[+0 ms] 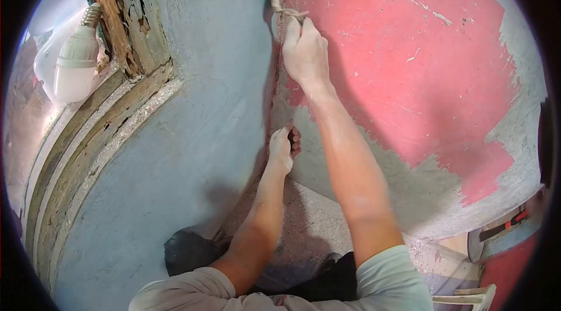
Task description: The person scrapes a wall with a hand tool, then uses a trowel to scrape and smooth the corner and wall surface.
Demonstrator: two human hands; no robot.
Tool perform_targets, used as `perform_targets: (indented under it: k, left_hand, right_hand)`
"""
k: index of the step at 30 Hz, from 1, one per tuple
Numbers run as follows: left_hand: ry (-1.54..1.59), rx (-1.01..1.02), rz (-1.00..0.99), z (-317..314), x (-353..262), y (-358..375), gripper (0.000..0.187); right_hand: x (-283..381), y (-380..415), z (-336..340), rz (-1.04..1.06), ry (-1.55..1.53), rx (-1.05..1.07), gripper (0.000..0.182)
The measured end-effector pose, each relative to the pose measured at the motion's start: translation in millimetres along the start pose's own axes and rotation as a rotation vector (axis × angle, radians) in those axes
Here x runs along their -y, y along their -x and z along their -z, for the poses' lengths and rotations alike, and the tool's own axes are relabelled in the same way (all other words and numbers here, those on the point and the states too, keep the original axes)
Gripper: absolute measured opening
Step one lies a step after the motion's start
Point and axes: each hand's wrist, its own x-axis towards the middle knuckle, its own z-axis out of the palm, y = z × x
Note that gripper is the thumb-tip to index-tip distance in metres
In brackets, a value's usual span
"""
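My right hand point(307, 56) is raised at the corner where the blue-grey wall point(222, 59) meets the pink one point(397, 65). Its fingers are closed at the lower end of a pale, twisted cord point(290, 13) that runs down the corner from above. Lower down, my left hand point(283, 148) is held in front of the same corner, fingers curled into a fist. Something dark shows between those fingers, too small to name. Both hands and forearms look dusted with white powder.
A light bulb point(78, 62) hangs at the left beside a worn wooden frame point(117, 13). A dark rounded object point(193, 251) is low by the blue-grey wall. At lower right are a red-and-black handled tool point(505, 224) and a pale plastic chair point(467, 298).
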Motion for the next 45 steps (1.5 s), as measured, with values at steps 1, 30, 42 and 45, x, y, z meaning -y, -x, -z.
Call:
perform_targets:
  k: [1,30,42,45]
  left_hand:
    - [-0.006,-0.002,-0.008,-5.6,-6.4,9.3,0.032]
    - [-0.037,-0.055,0.016,-4.4,5.9,-14.2,0.038]
    - [-0.033,-0.033,0.044,5.1,26.7,-18.3,0.023]
    - [-0.033,-0.040,0.068,18.0,41.4,-41.6,0.028]
  right_hand:
    - [10.0,5.9,1.5,0.024,0.001,0.019,0.046]
    - [16.6,39.2,6.4,-0.010,0.073,0.116,0.043]
    - [-44.0,67.3,-13.8,-0.135,-0.028,0.081,0.029]
    - [-30.9,82.4,-12.3,0.112,-0.061,0.163,0.030]
